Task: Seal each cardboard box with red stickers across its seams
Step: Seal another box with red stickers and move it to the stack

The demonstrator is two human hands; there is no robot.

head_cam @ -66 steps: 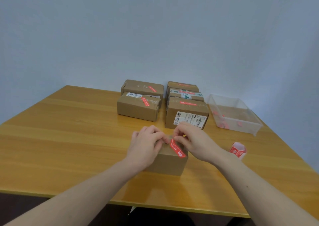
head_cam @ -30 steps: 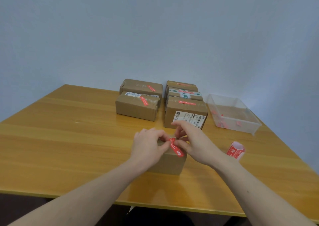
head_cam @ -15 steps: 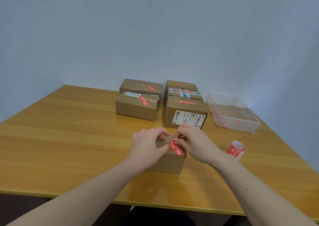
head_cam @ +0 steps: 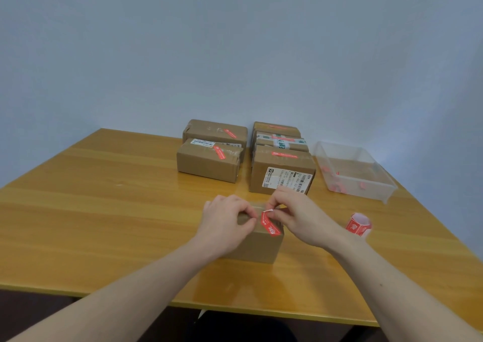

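A small cardboard box (head_cam: pixel 257 245) stands near the table's front edge. A red sticker (head_cam: pixel 270 225) runs over its top and down the near right edge. The sticker's far end curls up, showing white, and my right hand (head_cam: pixel 300 217) pinches that end between thumb and finger. My left hand (head_cam: pixel 226 224) grips the box's top left side with curled fingers. A roll of red stickers (head_cam: pixel 358 224) lies on the table to the right of my right hand.
Several cardboard boxes with red stickers stand behind: one (head_cam: pixel 209 162) at the left, one (head_cam: pixel 283 173) with a white label at the right, more behind them. A clear plastic tray (head_cam: pixel 352 173) with red scraps sits at the far right on the wooden table (head_cam: pixel 104 211).
My right hand's fingers shifted along the sticker's far end, which now lifts off the box top with its white underside showing. My left hand stayed on the box.
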